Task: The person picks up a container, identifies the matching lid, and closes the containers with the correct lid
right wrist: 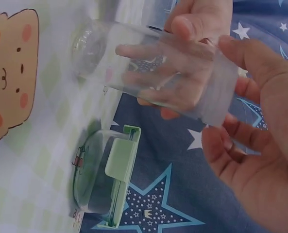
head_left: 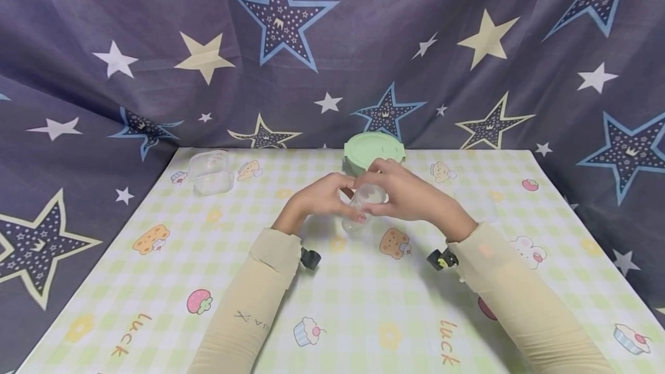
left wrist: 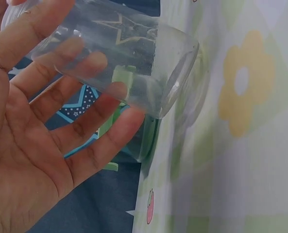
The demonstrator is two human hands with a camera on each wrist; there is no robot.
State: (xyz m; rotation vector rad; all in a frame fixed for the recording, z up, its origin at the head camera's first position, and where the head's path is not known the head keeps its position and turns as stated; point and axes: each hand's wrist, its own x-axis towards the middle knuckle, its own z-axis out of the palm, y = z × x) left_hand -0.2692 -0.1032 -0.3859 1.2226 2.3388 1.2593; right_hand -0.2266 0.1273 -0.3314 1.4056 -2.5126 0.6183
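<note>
Between both hands is a clear plastic jar (head_left: 353, 225), tilted just above or on the table; whether its base touches cannot be told. My left hand (head_left: 329, 196) holds the jar's body, its fingers spread along the clear wall (left wrist: 134, 53) in the left wrist view. With thumb and fingertips, my right hand (head_left: 410, 192) grips the frosted screw lid (right wrist: 219, 90) at the jar's upper end. The jar looks empty through its wall. Behind the hands stands a glass food container with a light green clip lid (head_left: 373, 149), partly hidden by the right hand.
A clear plastic box (head_left: 212, 175) sits at the table's back left. Right of the right hand lies a faint, see-through flat piece (head_left: 484, 209), hard to make out. A checked, cartoon-printed cloth (head_left: 358, 316) covers the table; a star-patterned curtain (head_left: 322, 27) hangs behind its back edge.
</note>
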